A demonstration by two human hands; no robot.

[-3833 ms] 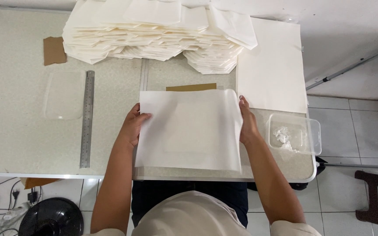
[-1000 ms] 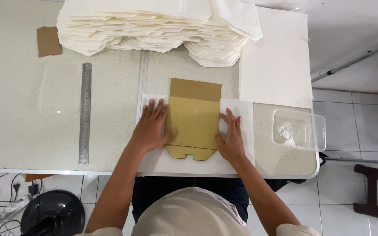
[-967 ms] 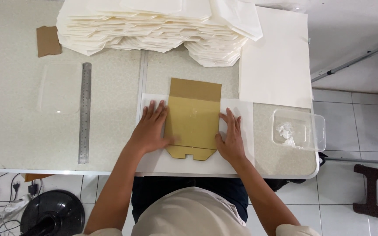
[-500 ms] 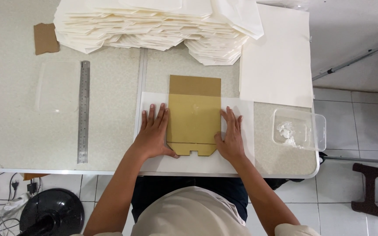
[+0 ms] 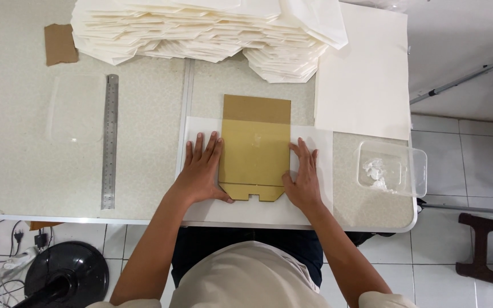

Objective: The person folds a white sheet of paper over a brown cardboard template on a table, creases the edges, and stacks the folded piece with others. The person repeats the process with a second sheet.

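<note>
Head view: white sheet [image 5: 315, 142] largely covered by brown cardboard template [image 5: 255, 149] and both palms, its near strip alone showing at table [image 5: 18, 171] edge; top of paper stack [image 5: 206, 28] cut off by frame. Left hand [image 5: 201, 171] spread flat, fingers wide, against template's left edge, right hand [image 5: 303, 177] flat and open at its right edge, neither gripping anything. Around: steel ruler [image 5: 109, 141] well left, clear plastic tub [image 5: 392, 169] with white lumps hard to identify at right, cardboard scrap [image 5: 60, 44] far left, larger white board [image 5: 366, 74] beyond.
</note>
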